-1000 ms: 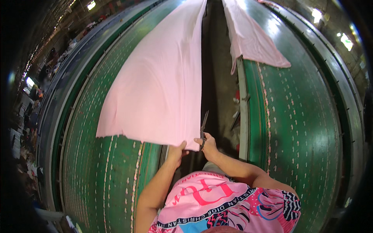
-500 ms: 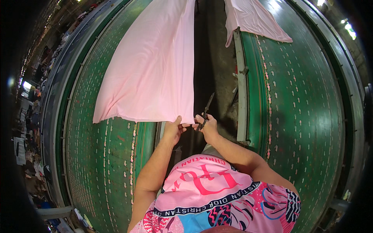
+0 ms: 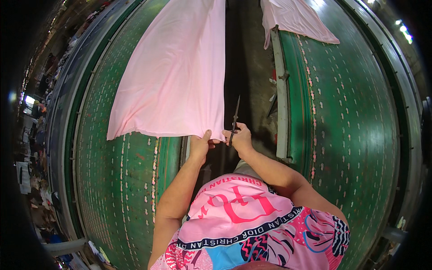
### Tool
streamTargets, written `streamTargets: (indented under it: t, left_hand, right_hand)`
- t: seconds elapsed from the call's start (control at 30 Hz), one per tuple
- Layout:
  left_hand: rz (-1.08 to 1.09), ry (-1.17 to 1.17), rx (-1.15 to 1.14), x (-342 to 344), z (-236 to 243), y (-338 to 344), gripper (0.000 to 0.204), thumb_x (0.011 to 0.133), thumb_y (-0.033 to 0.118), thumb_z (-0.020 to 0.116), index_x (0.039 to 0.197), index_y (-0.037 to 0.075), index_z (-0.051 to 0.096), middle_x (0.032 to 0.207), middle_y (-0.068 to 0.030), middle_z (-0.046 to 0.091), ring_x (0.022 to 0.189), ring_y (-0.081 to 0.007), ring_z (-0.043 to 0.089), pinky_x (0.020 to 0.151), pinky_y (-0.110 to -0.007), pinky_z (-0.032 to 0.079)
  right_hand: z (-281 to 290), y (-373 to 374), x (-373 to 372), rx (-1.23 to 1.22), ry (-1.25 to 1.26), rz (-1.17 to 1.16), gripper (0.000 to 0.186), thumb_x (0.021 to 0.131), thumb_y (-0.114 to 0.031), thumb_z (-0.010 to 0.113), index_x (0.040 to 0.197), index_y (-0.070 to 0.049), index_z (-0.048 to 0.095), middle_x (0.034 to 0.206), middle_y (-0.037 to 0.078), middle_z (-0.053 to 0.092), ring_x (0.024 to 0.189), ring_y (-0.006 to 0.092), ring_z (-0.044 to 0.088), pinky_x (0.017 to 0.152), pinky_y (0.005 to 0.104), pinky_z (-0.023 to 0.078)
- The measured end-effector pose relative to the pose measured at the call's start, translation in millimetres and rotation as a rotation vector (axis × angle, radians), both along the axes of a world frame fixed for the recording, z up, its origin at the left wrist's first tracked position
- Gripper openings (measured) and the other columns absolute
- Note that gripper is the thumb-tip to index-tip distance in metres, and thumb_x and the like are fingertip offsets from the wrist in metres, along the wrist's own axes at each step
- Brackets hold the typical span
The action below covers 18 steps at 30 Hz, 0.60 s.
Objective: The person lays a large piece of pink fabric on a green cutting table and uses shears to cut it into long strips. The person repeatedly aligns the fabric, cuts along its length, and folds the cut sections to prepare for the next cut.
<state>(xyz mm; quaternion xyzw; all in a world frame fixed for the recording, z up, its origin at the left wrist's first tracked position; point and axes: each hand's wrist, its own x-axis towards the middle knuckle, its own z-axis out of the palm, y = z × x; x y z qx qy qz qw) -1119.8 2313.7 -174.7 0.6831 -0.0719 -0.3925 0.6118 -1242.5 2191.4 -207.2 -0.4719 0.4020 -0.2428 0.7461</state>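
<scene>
A long pale pink cloth [image 3: 175, 76] lies over the left green table and stretches away from me, its near edge in front of my body. My left hand [image 3: 200, 146] pinches that edge close to its right corner, thumb on top. Just beside it, my right hand [image 3: 239, 137] holds dark scissors [image 3: 235, 119] with the blades pointing away from me. The thumb and finger of this right hand also touch the cloth's corner. Whether the scissor blades are parted is too small to tell.
Long green tables with rows of pale marks run on the left [image 3: 112, 180] and right [image 3: 346, 135]. A dark aisle lies between them. A second pink cloth [image 3: 297, 20] drapes over the right table's metal rail [image 3: 281, 94] farther off. Piled clutter lines the far left.
The scissors have turned more upright, and both hands have shifted slightly. The cloth's near edge sits a little higher in view, still held at the corner.
</scene>
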Motion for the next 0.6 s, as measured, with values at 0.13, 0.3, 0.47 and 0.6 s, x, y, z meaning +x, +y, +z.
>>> streamTargets:
  t: [0.13, 0.3, 0.47, 0.6]
  left_hand:
    - [-0.004, -0.046, 0.036, -2.7, -6.9, -4.4, 0.025, 0.107, 0.017, 0.065, 0.119, -0.005, 0.066, 0.097, -0.0145, 0.077, 0.073, -0.0229, 0.077, 0.057, -0.031, 0.055]
    - [0.002, -0.056, 0.053, -4.6, -5.2, -4.5, 0.026, 0.107, 0.018, 0.063, 0.115, -0.007, 0.068, 0.093, -0.014, 0.077, 0.073, -0.0231, 0.078, 0.058, -0.031, 0.055]
    - [-0.039, -0.074, 0.07, -0.3, -13.0, -1.1, 0.028, 0.108, 0.018, 0.061, 0.12, -0.007, 0.067, 0.095, -0.0143, 0.077, 0.075, -0.0223, 0.078, 0.059, -0.032, 0.056]
    - [-0.038, -0.067, 0.078, -2.0, -12.5, -1.4, 0.028, 0.108, 0.017, 0.06, 0.123, -0.006, 0.066, 0.097, -0.0145, 0.078, 0.075, -0.0218, 0.077, 0.059, -0.032, 0.056]
  right_hand:
    - [-5.7, 1.1, -0.1, -0.225, 0.107, -0.03, 0.062, 0.082, -0.009, 0.087, 0.13, 0.011, 0.054, 0.092, 0.015, 0.077, 0.079, 0.0184, 0.074, 0.069, 0.031, 0.058]
    - [-12.4, -0.4, 4.3, -0.18, 0.138, 0.023, 0.061, 0.08, -0.009, 0.085, 0.13, 0.01, 0.056, 0.092, 0.016, 0.078, 0.081, 0.0188, 0.074, 0.073, 0.0317, 0.058]
    - [-32.9, -3.9, 8.0, -0.288, 0.151, -0.04, 0.058, 0.082, -0.004, 0.081, 0.131, 0.011, 0.054, 0.089, 0.014, 0.077, 0.073, 0.0163, 0.071, 0.066, 0.0294, 0.056]
    - [-37.3, -5.0, 11.8, -0.373, 0.158, -0.077, 0.054, 0.077, -0.013, 0.081, 0.122, 0.008, 0.062, 0.085, 0.016, 0.079, 0.083, 0.0251, 0.077, 0.08, 0.0354, 0.058]
